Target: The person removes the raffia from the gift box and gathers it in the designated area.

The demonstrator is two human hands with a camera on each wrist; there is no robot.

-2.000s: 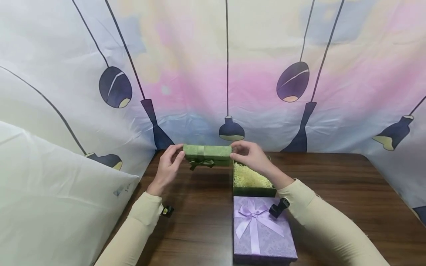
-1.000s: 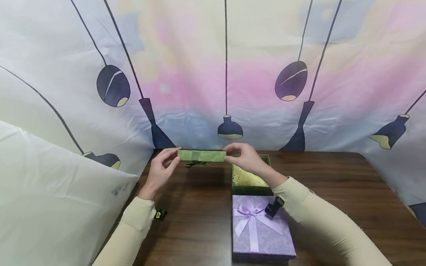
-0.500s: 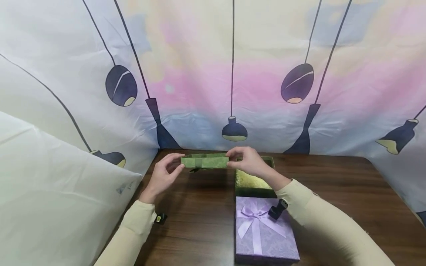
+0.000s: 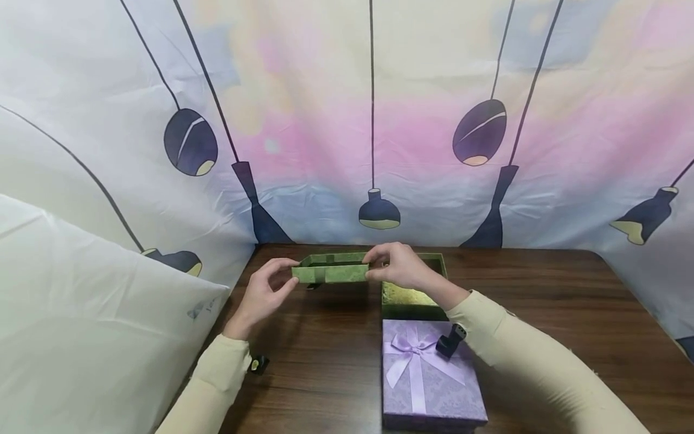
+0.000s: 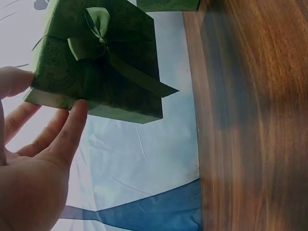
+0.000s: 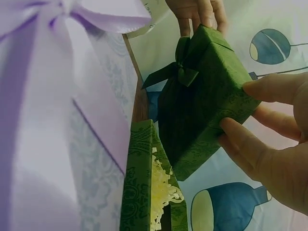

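Note:
Both hands hold a green gift box lid (image 4: 338,275) above the table, its hollow side facing up and back in the head view. The left hand (image 4: 262,295) pinches its left end between thumb and fingers. At the right end, the right hand (image 4: 402,265) grips it the same way. A dark green ribbon bow (image 5: 98,45) hangs on the lid's lower face in the left wrist view. The green box base (image 4: 414,311), filled with yellow shredded paper (image 4: 402,294), stands just right of the lid, partly hidden by the right hand and forearm.
A purple gift box (image 4: 444,389) with a lilac bow (image 4: 414,346) stands in front of the green base, under the right forearm. All rest on a brown wooden table (image 4: 314,374). Printed cloth (image 4: 325,120) hangs behind, and a white bulging sheet (image 4: 97,313) lies at the left.
Both hands have tipped the lid over, so its bowed top has turned downward and its hollow inside has come into view. The lid has also sunk slightly toward the table.

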